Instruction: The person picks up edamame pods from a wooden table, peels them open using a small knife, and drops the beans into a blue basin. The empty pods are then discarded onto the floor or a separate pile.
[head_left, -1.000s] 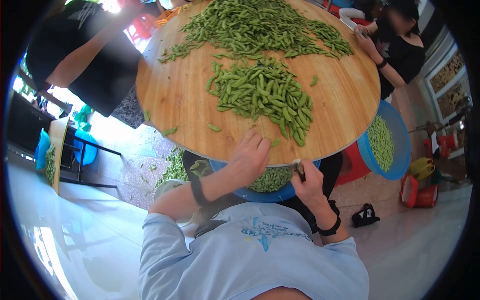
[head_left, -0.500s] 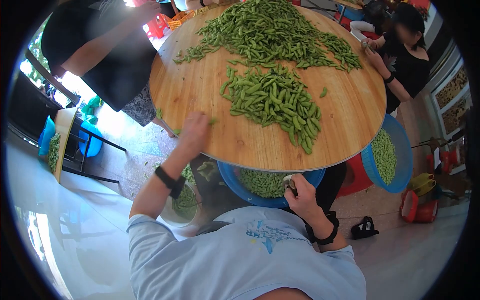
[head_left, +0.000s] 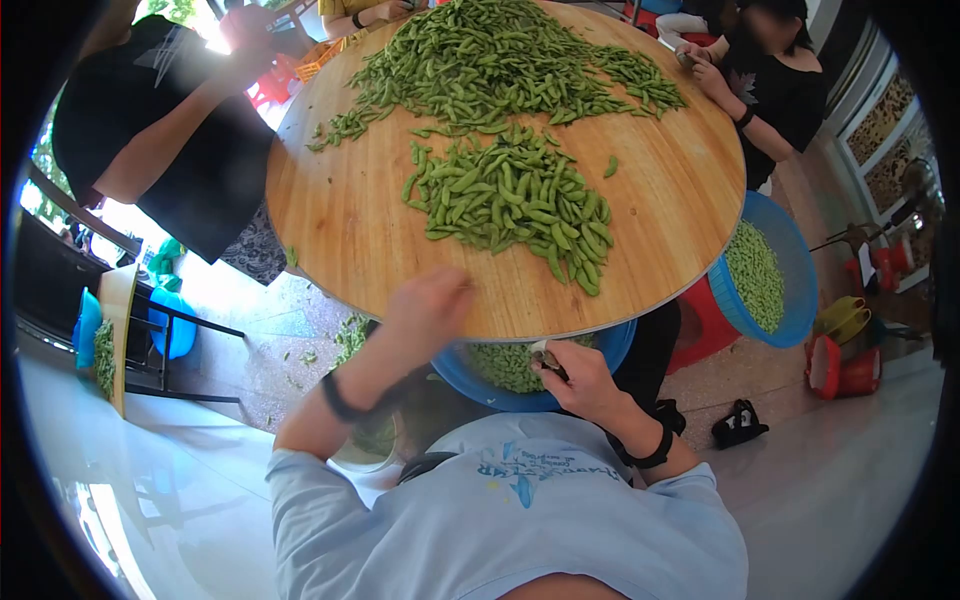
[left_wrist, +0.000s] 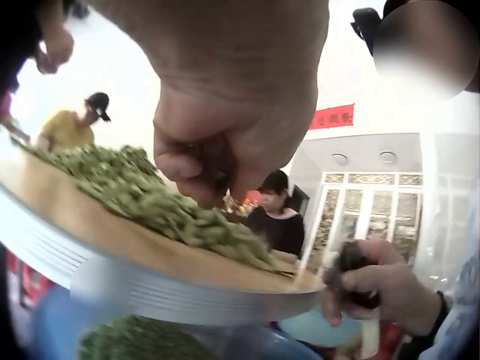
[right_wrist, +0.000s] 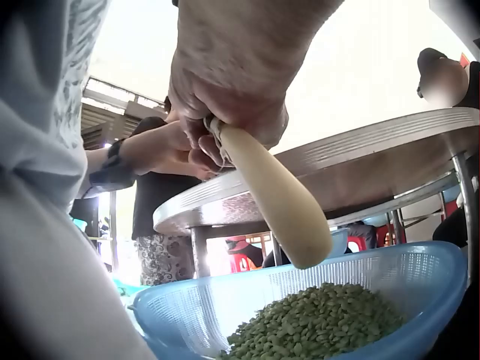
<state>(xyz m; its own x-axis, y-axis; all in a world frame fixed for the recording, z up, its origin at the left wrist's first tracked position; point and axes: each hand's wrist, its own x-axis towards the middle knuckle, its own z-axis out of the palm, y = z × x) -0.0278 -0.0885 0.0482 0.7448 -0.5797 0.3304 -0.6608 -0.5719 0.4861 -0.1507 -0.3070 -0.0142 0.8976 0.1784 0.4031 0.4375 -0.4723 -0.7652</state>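
My right hand (head_left: 585, 378) grips a tool with a smooth, rounded cream handle (right_wrist: 279, 196), near the table's front edge. A dark part of the tool (left_wrist: 352, 271) shows by the thumb in the left wrist view; the rest is hidden in the fist. Blurred by motion, my left hand (head_left: 425, 312) is over the front left of the round wooden table (head_left: 340, 230). Its fingers curl inward in the left wrist view, and I cannot tell whether anything is between them. Before it lies a small heap of green soybean pods (head_left: 510, 195); a larger pile (head_left: 480, 65) is behind.
Below the table edge is a blue basin (head_left: 455, 375) of shelled beans (right_wrist: 315, 322). Another blue basin (head_left: 790, 255) of beans stands right. A pale bucket (head_left: 395, 440) is by my left forearm. People stand left (head_left: 150, 140) and sit right (head_left: 775, 90) at the table.
My left hand went to the table's left edge, then back right toward the middle. Loose pods at the front left are gone from there. My right hand has shifted slightly left, still holding the tool.
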